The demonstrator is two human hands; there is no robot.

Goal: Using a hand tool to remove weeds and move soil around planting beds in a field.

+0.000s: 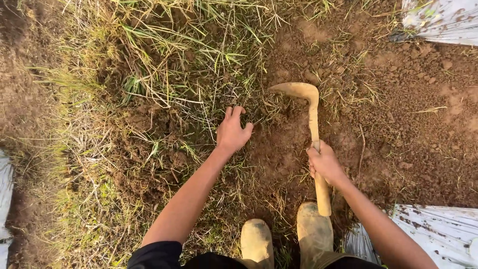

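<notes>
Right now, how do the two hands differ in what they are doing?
The right hand is closed around the handle of the curved hoe; the left hand holds no tool and presses fingers-down into the grass. The left hand reaches farther forward. Both are bare.

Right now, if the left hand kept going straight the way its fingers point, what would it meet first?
The left hand points up the picture with fingers curled into the grass clump. Going straight on, it would meet those grass stems and the soil at their roots first. The sickle blade lies to its right, out of that line.
</notes>
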